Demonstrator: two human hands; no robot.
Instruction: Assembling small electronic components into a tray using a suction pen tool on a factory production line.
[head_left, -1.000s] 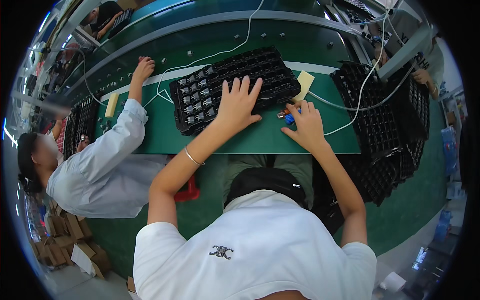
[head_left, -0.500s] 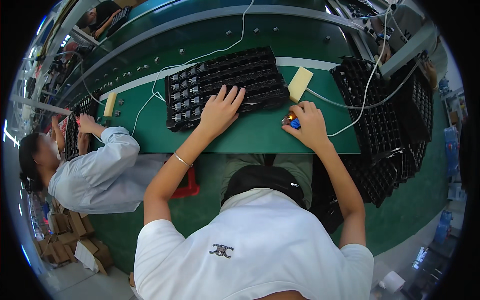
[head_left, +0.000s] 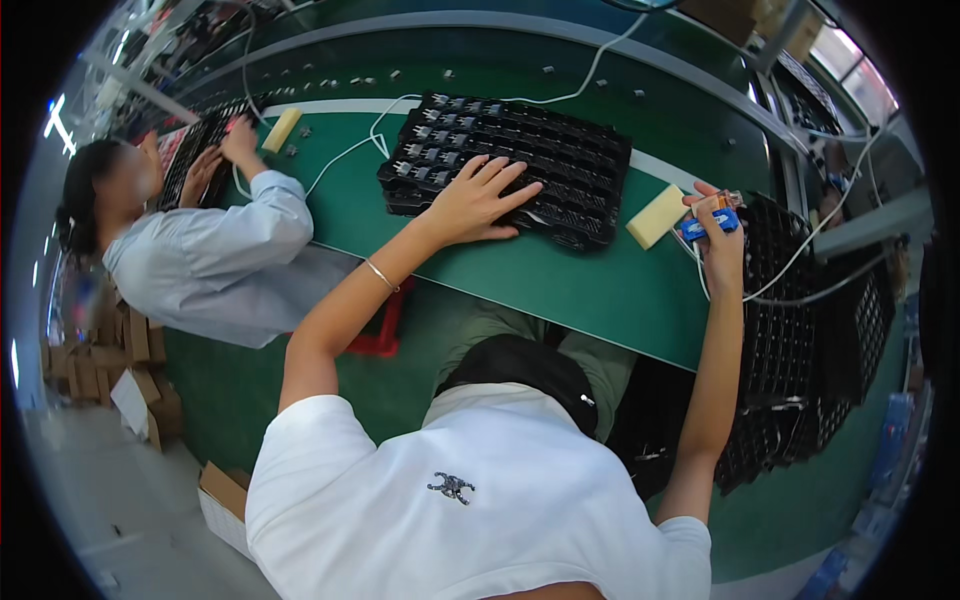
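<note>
My left hand (head_left: 478,207) rests with fingers spread on a black plastic tray (head_left: 585,165) that lies on the green tabletop (head_left: 560,300). Small grey parts with metal prongs (head_left: 440,132) fill pockets in the tray's left portion, while its right pockets look dark. My right hand (head_left: 724,255) is raised at the table's right end, its fingers closed around a small blue-and-amber device (head_left: 708,226) with a metal-looking end. Just left of that hand lies a pale yellow block (head_left: 656,217). A white cable runs down beside the hand; whether it joins the device I cannot tell.
More black trays (head_left: 780,350) are stacked beyond the table's right end. A co-worker in a light blue shirt (head_left: 215,250) works at the left, near a second yellow block (head_left: 282,130). Small loose parts (head_left: 395,74) dot the far green surface. A red stool (head_left: 385,325) stands below the table.
The view has turned, so the scene shifts and tilts. My right hand has lifted the device off the tabletop and moved it right, past the yellow block. My left hand stays on the tray.
</note>
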